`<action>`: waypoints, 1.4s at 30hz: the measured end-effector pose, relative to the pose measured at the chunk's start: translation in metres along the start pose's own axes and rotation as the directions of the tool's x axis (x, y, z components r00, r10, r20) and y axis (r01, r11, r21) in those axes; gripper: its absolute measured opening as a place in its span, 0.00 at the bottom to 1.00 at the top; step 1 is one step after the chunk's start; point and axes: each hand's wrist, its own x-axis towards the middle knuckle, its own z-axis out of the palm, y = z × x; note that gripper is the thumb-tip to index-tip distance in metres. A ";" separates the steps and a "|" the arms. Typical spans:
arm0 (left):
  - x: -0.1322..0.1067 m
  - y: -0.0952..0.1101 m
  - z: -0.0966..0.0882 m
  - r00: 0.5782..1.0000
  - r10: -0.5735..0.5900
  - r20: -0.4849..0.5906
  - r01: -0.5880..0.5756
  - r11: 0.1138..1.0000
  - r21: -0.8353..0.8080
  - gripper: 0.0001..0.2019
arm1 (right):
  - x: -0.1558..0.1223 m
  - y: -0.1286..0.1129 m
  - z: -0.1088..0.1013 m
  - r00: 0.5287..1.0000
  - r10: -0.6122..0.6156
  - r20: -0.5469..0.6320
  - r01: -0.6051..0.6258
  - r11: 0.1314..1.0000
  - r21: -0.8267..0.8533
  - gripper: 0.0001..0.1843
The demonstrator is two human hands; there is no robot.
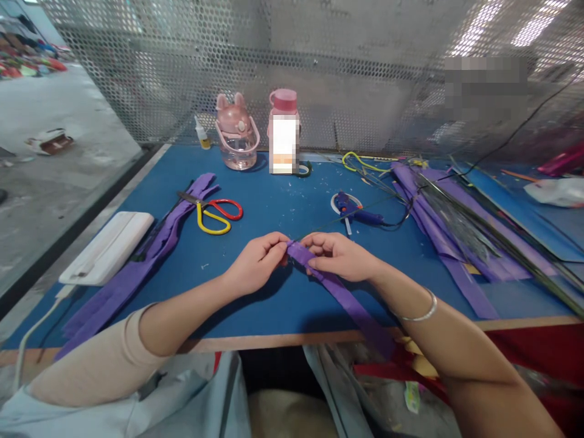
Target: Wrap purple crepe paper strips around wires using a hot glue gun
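Over the near middle of the blue table (274, 213), my left hand (258, 263) and my right hand (337, 255) pinch the top end of a purple crepe paper strip (347, 301). The strip trails down past my right wrist and over the table's front edge. A thin green wire (347, 222) runs from my fingertips toward the right rear. Both hands have their fingers closed on the strip's end.
Red and yellow scissors (214, 214) lie on purple strips (150, 255) at left, beside a white box (107, 246). A blue glue gun (353, 210) sits behind my hands. Two pink bottles (237, 134) stand at the back. More purple strips and wires (456, 231) lie right.
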 end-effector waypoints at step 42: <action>-0.004 0.002 0.006 0.999 -0.006 -0.034 0.005 1.000 -0.018 0.10 | 0.000 0.001 0.002 0.995 -0.002 0.103 -0.011 0.992 0.123 0.14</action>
